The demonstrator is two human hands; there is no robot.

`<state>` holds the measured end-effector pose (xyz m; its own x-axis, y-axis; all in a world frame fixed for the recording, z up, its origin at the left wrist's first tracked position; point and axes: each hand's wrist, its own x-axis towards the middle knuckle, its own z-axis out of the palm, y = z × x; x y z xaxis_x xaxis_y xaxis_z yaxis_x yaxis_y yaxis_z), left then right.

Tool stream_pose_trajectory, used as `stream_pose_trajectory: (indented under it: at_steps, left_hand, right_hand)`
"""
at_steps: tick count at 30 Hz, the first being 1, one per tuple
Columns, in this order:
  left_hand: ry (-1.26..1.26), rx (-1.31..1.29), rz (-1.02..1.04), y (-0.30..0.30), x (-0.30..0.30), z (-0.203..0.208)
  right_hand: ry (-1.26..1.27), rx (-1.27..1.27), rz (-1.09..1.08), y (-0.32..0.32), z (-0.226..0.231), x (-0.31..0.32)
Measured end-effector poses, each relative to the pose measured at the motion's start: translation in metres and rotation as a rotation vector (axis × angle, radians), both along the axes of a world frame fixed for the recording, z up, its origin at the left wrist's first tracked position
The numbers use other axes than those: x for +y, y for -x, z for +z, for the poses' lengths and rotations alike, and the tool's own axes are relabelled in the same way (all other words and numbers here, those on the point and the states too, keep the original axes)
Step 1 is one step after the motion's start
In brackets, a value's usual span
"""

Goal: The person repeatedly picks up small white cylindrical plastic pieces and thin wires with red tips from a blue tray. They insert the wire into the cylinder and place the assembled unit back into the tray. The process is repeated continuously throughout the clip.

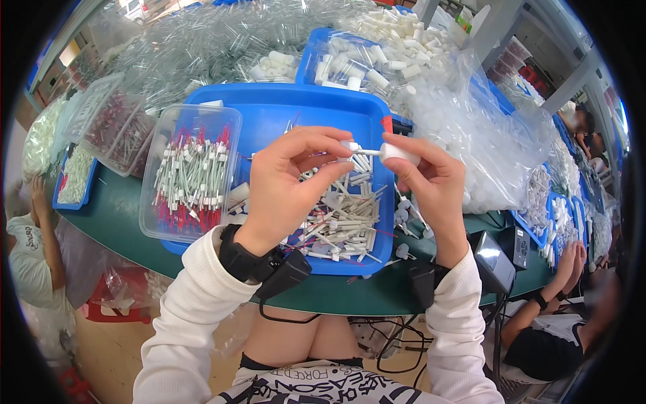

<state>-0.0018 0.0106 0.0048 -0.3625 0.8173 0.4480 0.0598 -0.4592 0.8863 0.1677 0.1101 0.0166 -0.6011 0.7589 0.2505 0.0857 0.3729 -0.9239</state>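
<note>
At the far left we note a co-worker's arm [48,225], near a small blue tray [86,195] of pale pieces on the green counter [363,296]. Next to it, a clear divided box [108,128] holds dark-red and white pieces. Further right, a clear bin [149,195] of white rods with red ends overlaps the left side of the large blue tray [296,101].

Left hand [286,178]: raised above this tray, thumb and forefinger pinched on the left end of a slim white rod [367,152]. The rod lies nearly level, off the tray, spanning the gap between our hands; its right end meets a white cylinder [397,153]. Below, loose white rods [343,232] lie heaped in the tray, pointing in many directions.

Right hand [437,175]: fingers closed on the white cylinder, thumb beneath and forefinger above.

To the right of this hand we record a clear plastic bag [498,128] with translucent white pieces, then a black device [515,248] on the counter. Far right: a second co-worker's hands [570,261], near further blue trays [538,232].
</note>
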Motion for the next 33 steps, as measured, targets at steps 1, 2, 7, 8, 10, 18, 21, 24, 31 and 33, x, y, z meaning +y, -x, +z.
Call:
stream_pose_trajectory:
  at_steps: [1, 2, 7, 8, 10, 18, 21, 24, 31, 33]
  left_hand:
    - [0.021, -0.018, -0.006, 0.002, 0.0, 0.0]
    - [0.039, -0.037, -0.015, 0.004, 0.001, 0.0]
    - [-0.053, -0.082, -0.084, 0.002, 0.001, 0.002]
    - [-0.084, -0.05, -0.119, 0.003, -0.001, 0.002]
    - [-0.125, -0.009, -0.148, 0.003, -0.002, 0.002]
    - [-0.106, -0.021, -0.147, 0.002, 0.0, -0.001]
    - [-0.119, 0.036, -0.138, 0.002, 0.001, -0.002]
    - [-0.096, -0.009, -0.135, 0.001, 0.0, -0.001]
    - [-0.071, -0.003, -0.184, 0.001, 0.0, -0.003]
    - [-0.059, -0.017, -0.187, 0.0, 0.0, -0.003]
  right_hand:
    - [-0.007, 0.099, 0.024, 0.003, -0.001, -0.001]
    - [-0.016, 0.198, 0.046, 0.007, -0.002, -0.002]
    - [0.189, 0.371, 0.237, -0.003, 0.003, 0.004]
    - [0.286, 0.372, 0.322, -0.013, 0.005, 0.012]
    - [0.369, 0.379, 0.376, -0.02, 0.003, 0.018]
    - [0.135, 0.282, 0.167, -0.006, 0.003, 0.005]
    - [0.158, 0.273, 0.16, -0.003, 0.0, 0.003]
    - [0.065, 0.294, 0.177, -0.003, -0.004, 0.002]
    - [-0.07, 0.262, 0.161, -0.003, -0.002, -0.002]
    - [-0.098, 0.273, 0.203, -0.001, -0.005, -0.002]
